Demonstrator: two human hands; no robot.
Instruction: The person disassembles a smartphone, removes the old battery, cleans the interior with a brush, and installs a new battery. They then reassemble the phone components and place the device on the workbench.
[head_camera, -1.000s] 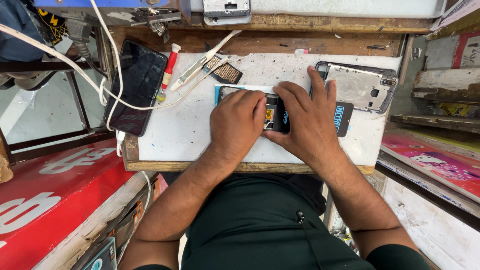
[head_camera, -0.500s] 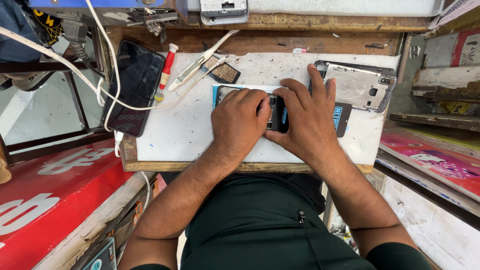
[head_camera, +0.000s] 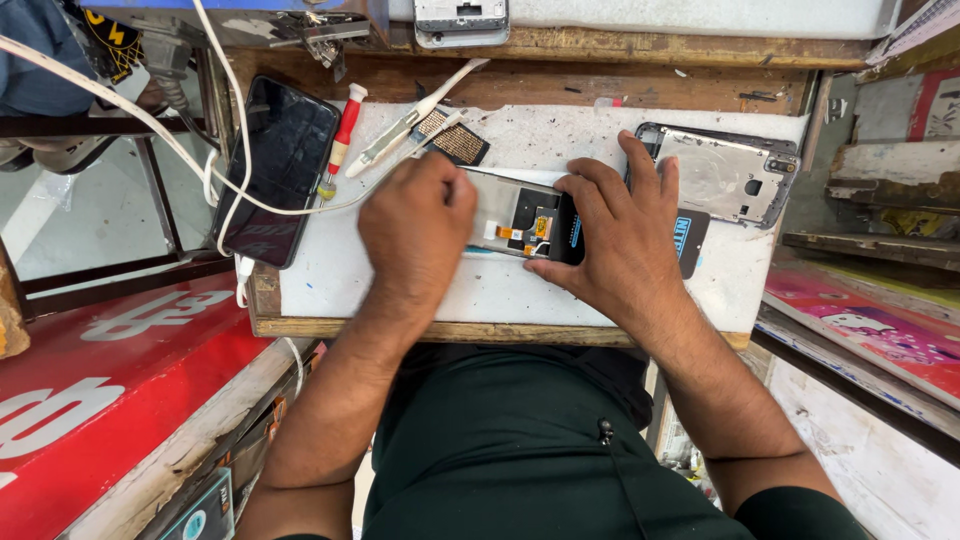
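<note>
We see the opened phone (head_camera: 525, 222) lying flat on the white board (head_camera: 400, 280), its long axis running from the left hand (head_camera: 415, 225) to the right hand (head_camera: 620, 240). Left fingers are curled down on its left end, right fingers spread and pressing its right end. Both hands touch it; neither is nearer.

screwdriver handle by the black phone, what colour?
Red with a white cap, on the screwdriver; head view shows it.
</note>
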